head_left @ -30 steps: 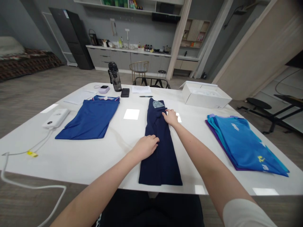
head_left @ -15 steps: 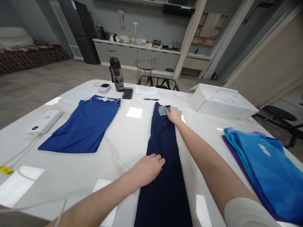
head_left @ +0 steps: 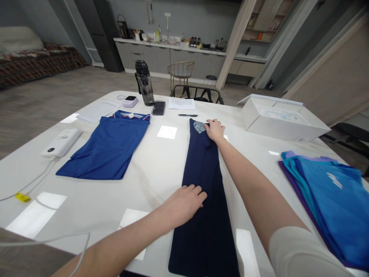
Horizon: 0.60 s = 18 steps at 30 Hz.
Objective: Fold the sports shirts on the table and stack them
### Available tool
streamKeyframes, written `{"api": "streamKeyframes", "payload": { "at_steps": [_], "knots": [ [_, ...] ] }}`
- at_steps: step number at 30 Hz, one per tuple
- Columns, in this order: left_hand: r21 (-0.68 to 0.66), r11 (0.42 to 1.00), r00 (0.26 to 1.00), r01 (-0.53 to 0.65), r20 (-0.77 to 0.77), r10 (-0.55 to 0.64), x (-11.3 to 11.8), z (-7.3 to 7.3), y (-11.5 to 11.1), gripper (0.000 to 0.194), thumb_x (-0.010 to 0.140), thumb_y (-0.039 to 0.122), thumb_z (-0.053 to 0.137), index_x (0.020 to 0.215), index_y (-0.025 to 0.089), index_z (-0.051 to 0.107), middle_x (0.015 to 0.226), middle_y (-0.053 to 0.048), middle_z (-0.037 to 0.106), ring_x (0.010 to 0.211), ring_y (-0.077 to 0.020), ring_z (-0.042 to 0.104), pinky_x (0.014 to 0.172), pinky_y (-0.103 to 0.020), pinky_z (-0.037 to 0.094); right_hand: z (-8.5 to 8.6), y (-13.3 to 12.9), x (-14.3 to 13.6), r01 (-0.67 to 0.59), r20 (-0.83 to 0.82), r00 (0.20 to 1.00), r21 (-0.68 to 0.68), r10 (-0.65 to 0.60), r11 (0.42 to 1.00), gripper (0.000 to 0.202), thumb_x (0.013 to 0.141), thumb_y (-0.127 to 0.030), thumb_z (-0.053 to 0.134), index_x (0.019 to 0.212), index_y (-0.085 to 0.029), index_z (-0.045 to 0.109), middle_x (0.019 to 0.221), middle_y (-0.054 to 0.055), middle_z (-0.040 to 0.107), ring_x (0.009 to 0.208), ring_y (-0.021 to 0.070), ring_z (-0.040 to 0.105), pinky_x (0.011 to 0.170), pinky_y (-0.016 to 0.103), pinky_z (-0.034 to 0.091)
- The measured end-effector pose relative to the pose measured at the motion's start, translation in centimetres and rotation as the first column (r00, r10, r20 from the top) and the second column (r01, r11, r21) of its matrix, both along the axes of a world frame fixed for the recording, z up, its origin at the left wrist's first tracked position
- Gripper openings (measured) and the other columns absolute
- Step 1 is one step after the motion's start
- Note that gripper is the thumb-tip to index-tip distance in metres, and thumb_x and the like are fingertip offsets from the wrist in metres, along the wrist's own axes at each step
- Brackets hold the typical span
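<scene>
Navy garment (head_left: pixel 203 238) laid lengthwise on table (head_left: pixel 155 165), btwn shirt (head_left: pixel 112 148) & stack (head_left: pixel 334 204). L hand (head_left: pixel 184 206) rested mid-length, prob. so cloth's kept flat; R hand (head_left: pixel 215 130) set by patch (head_left: pixel 199 126) at far end, prob. for straightening. Fingers bent on both; grip can't be told.

Your only view comes from the camera on your head, facing forward and down across the table (head_left: pixel 157 159). It looks from close above your left hand (head_left: pixel 186 204) and right hand (head_left: pixel 215 130), reaching to the kitchen cabinets (head_left: pixel 160 57) beyond.
</scene>
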<state>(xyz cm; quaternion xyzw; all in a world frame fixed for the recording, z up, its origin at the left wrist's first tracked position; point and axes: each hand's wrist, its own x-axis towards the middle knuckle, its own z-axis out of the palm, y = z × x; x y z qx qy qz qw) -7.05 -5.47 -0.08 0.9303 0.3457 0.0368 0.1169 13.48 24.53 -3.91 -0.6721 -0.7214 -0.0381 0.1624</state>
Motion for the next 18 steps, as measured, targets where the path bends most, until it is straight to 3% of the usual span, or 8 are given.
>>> {"api": "streamKeyframes", "payload": {
  "at_steps": [2,5,8,12,15,18],
  "knots": [
    [0.010,1.000,1.000,0.013,0.006,-0.013,-0.3,-0.1,-0.4,0.016,0.098,0.019,0.053,0.113,0.020,0.057,0.103,-0.006,0.063,0.090,-0.0220,0.061,0.076,-0.034,0.049,0.1,-1.9,0.0,-0.001,0.000,1.000,0.078,0.001,0.997,0.043,0.103,-0.044,0.041,0.137,-0.022,0.055,0.137,0.020,0.053,0.122,0.0372,0.047,0.096,0.055,0.038],
    [0.007,0.999,0.999,0.041,0.034,-0.041,-1.0,-0.2,-1.0,0.027,0.095,0.014,0.055,0.121,0.020,0.059,0.108,-0.008,0.064,0.095,-0.0223,0.062,0.080,-0.034,0.051,0.7,-5.5,0.4,-0.161,-0.008,0.987,0.040,0.161,0.986,0.042,0.102,-0.046,0.045,0.134,-0.023,0.058,0.137,0.018,0.056,0.121,0.0354,0.051,0.099,0.055,0.039],
    [-0.019,0.996,0.989,0.082,0.126,-0.079,-2.0,-0.7,-1.3,0.034,0.094,0.012,0.056,0.127,0.019,0.061,0.117,-0.008,0.066,0.104,-0.0224,0.063,0.089,-0.035,0.053,1.1,-9.8,1.2,-0.352,-0.066,0.934,-0.012,0.351,0.936,0.039,0.101,-0.045,0.049,0.132,-0.025,0.062,0.138,0.013,0.059,0.124,0.0318,0.054,0.104,0.053,0.040],
    [-0.047,0.990,0.954,0.133,0.277,-0.115,-3.3,-2.0,-0.8,0.034,0.098,0.010,0.047,0.124,0.019,0.067,0.128,-0.007,0.069,0.117,-0.0195,0.064,0.103,-0.033,0.051,1.0,-15.9,1.9,-0.516,-0.117,0.850,0.015,0.514,0.857,0.036,0.101,-0.040,0.051,0.130,-0.025,0.065,0.145,0.009,0.057,0.134,0.0265,0.052,0.112,0.045,0.038],
    [-0.025,0.991,0.945,0.130,0.305,-0.117,-3.9,-2.9,-0.6,0.036,0.100,0.012,0.042,0.121,0.020,0.071,0.129,-0.006,0.070,0.120,-0.0190,0.065,0.105,-0.034,0.052,0.4,-20.4,1.9,-0.557,-0.114,0.829,-0.102,0.547,0.824,0.040,0.103,-0.044,0.047,0.136,-0.028,0.062,0.150,0.007,0.054,0.139,0.0269,0.048,0.117,0.051,0.033],
    [0.025,0.990,0.946,0.137,0.292,-0.138,-4.0,-3.5,-1.0,0.034,0.100,0.015,0.045,0.123,0.020,0.071,0.132,-0.008,0.069,0.124,-0.0212,0.063,0.107,-0.037,0.052,-0.1,-24.0,1.8,-0.521,-0.071,0.851,-0.226,0.519,0.823,0.049,0.105,-0.049,0.040,0.150,-0.032,0.048,0.161,0.006,0.040,0.150,0.0307,0.033,0.119,0.064,0.022]
  ]
}}
